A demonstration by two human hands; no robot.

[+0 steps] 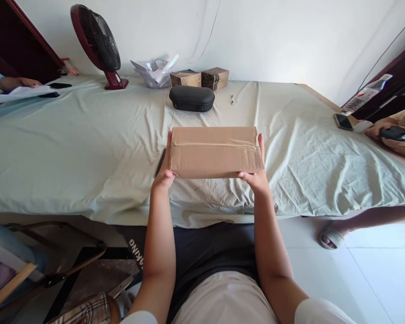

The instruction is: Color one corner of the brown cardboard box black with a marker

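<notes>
Head view: the left hand and right hand clamp a cardboard box between them. Each palm is pressed to a short end, with the fingers laid up along that end and the thumbs tucked at the near lower edge. The box is level, long side toward the person, over the near middle of a cloth-covered surface; whether it rests on the cloth or hangs just above it cannot be told. A strip of clear tape runs unbroken along the top seam, so the box reads as sealed and unopened, with no flap raised and no cutting tool in either hand. Beyond it lie a black zip case, two small brown boxes and a red fan. At the right edge another person's hand grips a dark device beside a phone; at the left edge a third person's hand rests on papers.
</notes>
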